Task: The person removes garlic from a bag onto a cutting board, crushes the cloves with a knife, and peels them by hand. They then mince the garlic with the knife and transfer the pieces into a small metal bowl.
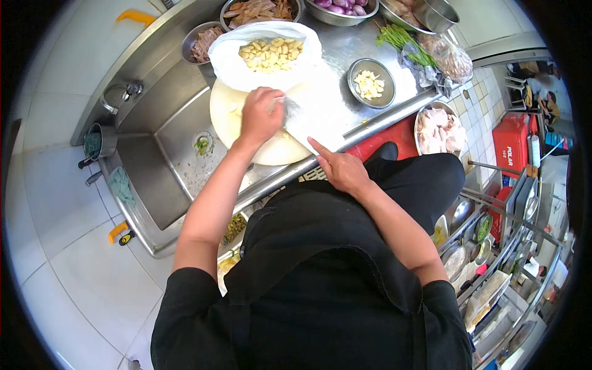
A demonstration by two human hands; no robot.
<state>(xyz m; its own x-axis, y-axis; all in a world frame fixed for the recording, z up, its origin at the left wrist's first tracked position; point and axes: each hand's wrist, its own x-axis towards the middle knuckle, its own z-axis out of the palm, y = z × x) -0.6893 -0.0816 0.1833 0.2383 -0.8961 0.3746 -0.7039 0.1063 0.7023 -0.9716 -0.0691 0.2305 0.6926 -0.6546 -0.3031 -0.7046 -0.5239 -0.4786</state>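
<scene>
My left hand (261,117) is over the round pale cutting board (228,102), its curled fingers partly smeared by motion. Whether anything is inside them is hidden. Beside it lies the broad bright blade of a cleaver (319,126), slanting over the board's right side. My right hand (346,169) is closed at the blade's near corner, index finger stretched along it; the handle is hidden in the grip. Small pale pieces, apparently garlic, lie on the board. Behind it, a white plastic bag (225,58) holds peeled garlic cloves (271,54). A metal bowl (385,98) at right contains pale garlic pieces (369,85).
The steel sink (139,176) is at left with its tap (126,92). Bowls of purple shallots (339,6) and peelings (259,11) line the back. Green stalks (407,44) lie at right. Below the counter edge stands a basin of raw meat (441,131).
</scene>
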